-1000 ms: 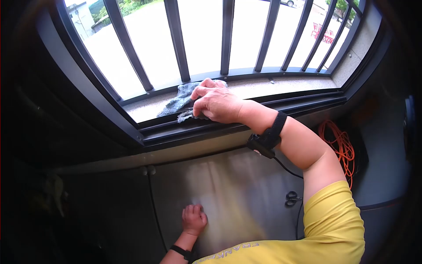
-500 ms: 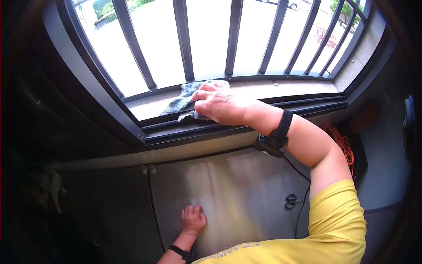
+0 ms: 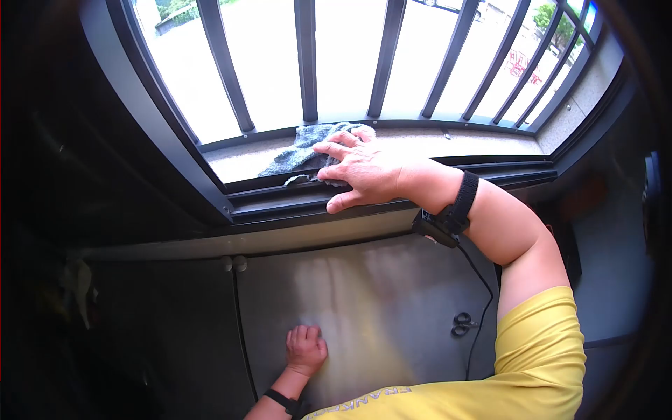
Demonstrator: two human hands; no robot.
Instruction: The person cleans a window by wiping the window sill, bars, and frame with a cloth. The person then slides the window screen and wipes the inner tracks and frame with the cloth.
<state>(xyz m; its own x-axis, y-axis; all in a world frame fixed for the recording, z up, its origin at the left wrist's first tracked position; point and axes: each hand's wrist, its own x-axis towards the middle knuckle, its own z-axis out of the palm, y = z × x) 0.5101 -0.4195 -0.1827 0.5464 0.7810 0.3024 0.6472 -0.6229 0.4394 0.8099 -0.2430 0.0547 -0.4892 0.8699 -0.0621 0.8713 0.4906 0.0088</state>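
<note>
On the sill behind the window track lies a crumpled grey-blue cloth [image 3: 294,155]. My right hand [image 3: 360,171] rests on its right part with fingers spread and the thumb stretched out over the window track [image 3: 269,203]. Some of the cloth is hidden under the fingers. Lower down, my left hand [image 3: 306,348] is curled into a fist against the grey metal surface [image 3: 392,308]. Nothing shows in that fist.
Dark upright bars [image 3: 306,63] stand beyond the sill [image 3: 483,142]. Scissors [image 3: 462,324] lie on the metal surface, right of my left hand. A black cable [image 3: 483,280] runs down from the device [image 3: 435,227] strapped to my right wrist.
The fingers of my right hand have spread from their grip on the cloth, and the thumb has come away from it. My left fist stays in place. The view has shifted slightly.
</note>
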